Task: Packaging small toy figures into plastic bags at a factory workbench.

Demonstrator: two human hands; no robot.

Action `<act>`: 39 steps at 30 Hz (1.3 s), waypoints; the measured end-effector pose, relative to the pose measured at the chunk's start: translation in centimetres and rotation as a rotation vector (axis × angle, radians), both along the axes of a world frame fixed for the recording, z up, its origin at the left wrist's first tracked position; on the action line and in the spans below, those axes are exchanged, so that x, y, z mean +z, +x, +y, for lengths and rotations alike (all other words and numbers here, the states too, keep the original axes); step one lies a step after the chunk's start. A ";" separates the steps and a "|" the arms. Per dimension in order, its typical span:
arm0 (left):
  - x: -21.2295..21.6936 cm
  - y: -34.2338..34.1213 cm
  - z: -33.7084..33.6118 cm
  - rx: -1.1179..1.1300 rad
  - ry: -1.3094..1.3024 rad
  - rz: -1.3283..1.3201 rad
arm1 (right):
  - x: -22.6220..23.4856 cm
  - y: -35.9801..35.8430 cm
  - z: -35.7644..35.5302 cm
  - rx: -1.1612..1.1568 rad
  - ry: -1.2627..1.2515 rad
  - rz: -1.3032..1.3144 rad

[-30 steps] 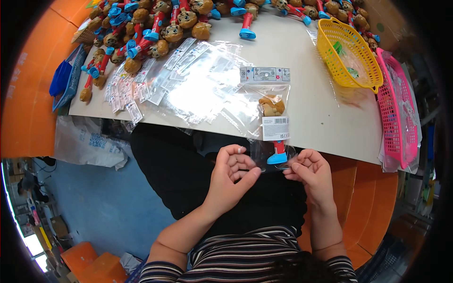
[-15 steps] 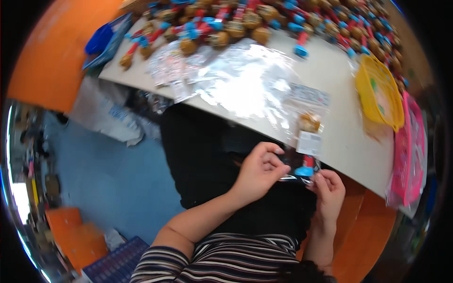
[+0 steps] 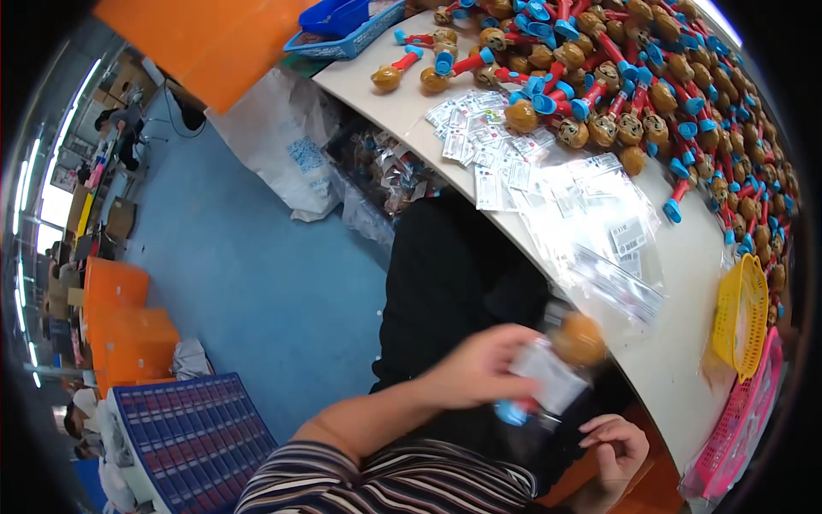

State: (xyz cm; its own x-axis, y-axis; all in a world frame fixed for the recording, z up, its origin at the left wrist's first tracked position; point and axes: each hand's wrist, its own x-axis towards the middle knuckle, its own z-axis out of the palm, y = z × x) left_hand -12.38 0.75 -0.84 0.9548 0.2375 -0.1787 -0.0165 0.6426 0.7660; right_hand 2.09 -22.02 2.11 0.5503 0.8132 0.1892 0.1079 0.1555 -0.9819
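My left hand (image 3: 475, 368) grips a clear plastic bag (image 3: 548, 377) holding a toy with a brown round head and a blue end; the bag is blurred by motion over my black lap. Held low beside my lap, my right hand (image 3: 615, 445) has loosely curled fingers and nothing in it. On the white table (image 3: 676, 343) lie a stack of clear bags (image 3: 599, 240), small printed labels (image 3: 488, 146) and a big heap of brown-headed toys with red and blue handles (image 3: 668, 94).
A yellow basket (image 3: 743, 317) and a pink basket (image 3: 745, 428) sit at the table's right end, a blue tray (image 3: 342, 26) at its far left. Below lie a white sack (image 3: 282, 146), a blue crate (image 3: 188, 437) and orange bins (image 3: 128, 334) on the blue floor.
My view has swung left. The right hand has let go of the bagged toy and dropped; the left hand now carries the bag alone, moving fast.
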 end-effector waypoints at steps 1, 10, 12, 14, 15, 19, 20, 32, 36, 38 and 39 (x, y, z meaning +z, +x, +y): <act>-0.8 -2.5 2.3 0.161 0.038 0.002 | 0.1 0.2 0.6 -0.036 -0.045 0.025; -11.1 -6.2 26.9 1.001 0.303 0.313 | 0.9 1.6 5.3 -0.037 -0.227 -0.003; -11.2 -2.7 30.9 1.017 0.421 0.524 | 1.4 1.6 5.9 -0.065 -0.214 -0.080; -10.2 0.0 32.2 1.219 0.606 0.503 | 1.7 1.9 5.6 -0.138 -0.204 -0.209; -9.3 1.0 31.9 1.320 0.688 0.335 | 1.5 2.6 5.0 -0.180 -0.220 -0.220; 1.7 9.2 15.4 1.231 0.857 -0.009 | -0.4 4.9 3.8 -0.740 -0.373 -0.336; 2.3 10.7 11.9 0.978 0.861 -0.139 | -0.4 5.6 4.0 -0.748 -0.383 -0.336; 0.1 17.3 1.1 0.014 1.574 0.002 | 0.3 13.2 7.9 -0.451 -0.651 -0.226; 0.9 17.1 1.9 -0.023 1.529 -0.007 | 0.7 13.8 7.3 -0.380 -0.459 0.090; 1.0 17.1 2.2 -0.024 1.545 -0.028 | 1.0 13.2 8.0 -0.364 -0.384 0.294; 1.1 17.1 2.3 -0.024 1.547 -0.031 | 0.7 13.1 8.2 -0.365 -0.381 0.292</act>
State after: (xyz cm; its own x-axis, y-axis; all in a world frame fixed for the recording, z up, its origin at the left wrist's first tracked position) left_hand 4.75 3.09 0.28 0.9595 0.1506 0.2379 -0.0460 -0.7497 0.6601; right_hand 15.22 -13.84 2.86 0.7922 0.5424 -0.2797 -0.1947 -0.2098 -0.9582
